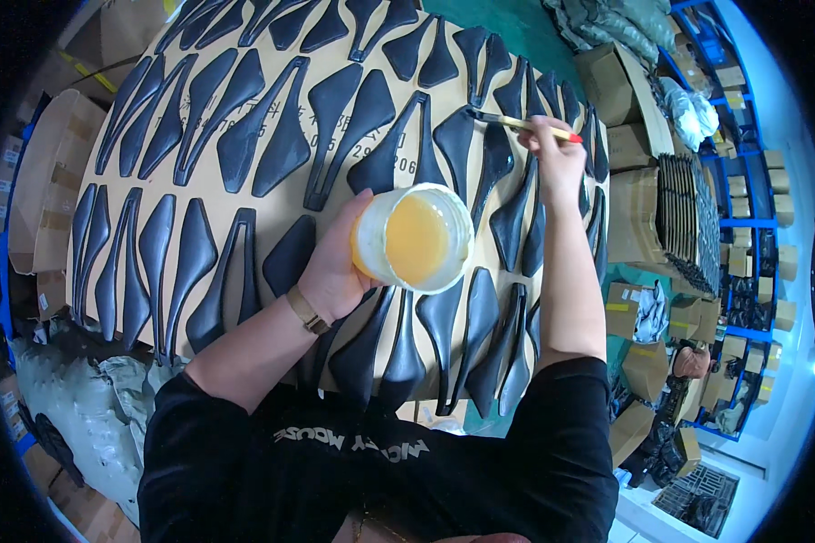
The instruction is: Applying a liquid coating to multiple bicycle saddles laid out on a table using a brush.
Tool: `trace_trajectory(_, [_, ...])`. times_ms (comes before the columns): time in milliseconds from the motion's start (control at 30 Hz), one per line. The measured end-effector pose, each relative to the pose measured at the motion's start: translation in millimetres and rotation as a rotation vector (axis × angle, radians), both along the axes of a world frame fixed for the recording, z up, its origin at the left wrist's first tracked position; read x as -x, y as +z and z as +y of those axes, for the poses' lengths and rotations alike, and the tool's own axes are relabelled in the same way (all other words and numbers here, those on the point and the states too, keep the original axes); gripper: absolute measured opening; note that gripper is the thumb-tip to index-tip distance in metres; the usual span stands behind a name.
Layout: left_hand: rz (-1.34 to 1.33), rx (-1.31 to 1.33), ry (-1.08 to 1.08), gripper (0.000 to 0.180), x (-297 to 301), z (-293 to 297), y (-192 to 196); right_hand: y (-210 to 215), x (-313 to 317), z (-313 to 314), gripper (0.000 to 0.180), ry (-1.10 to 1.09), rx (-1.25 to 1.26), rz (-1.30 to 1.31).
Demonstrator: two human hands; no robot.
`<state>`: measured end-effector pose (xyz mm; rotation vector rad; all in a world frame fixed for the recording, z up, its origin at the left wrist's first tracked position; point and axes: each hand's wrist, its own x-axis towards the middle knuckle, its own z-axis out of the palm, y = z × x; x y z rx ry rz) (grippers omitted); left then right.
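My left hand (340, 262) is wrapped round a whitish plastic tub (455, 237) with yellowish liquid (415, 240) inside, held above the cardboard-covered table. In my right hand (555, 154) is a paintbrush (516, 123) with a pale wooden handle and a red end. Its dark bristles rest on or just over a black, leaf-shaped part (457, 136) with a long narrow stem. Many similar black parts lie in rows across the cardboard (281, 204). Those near the brush, such as one black part (509, 226), look glossy; the tub and my left forearm hide some others.
Stacked cardboard boxes (632, 204) stand close to the table's right side, with blue shelving (743, 226) beyond them. Grey plastic sacks (86, 398) are heaped at the lower left. Another large carton (50, 181) is at the left, and green floor (516, 36) shows behind the table.
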<state>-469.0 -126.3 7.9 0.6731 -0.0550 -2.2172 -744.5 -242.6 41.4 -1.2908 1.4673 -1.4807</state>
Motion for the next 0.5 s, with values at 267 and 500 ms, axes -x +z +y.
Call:
trace_trajectory(267, [0.036,0.003,0.018,0.042,-8,5,-7,2,6,-11,0.014,0.086,-0.080,0.106])
trace_trajectory(500, [-0.185,0.138,0.148,0.041,-6,15,12,-5,18,-19,0.014,0.303,-0.358,0.185])
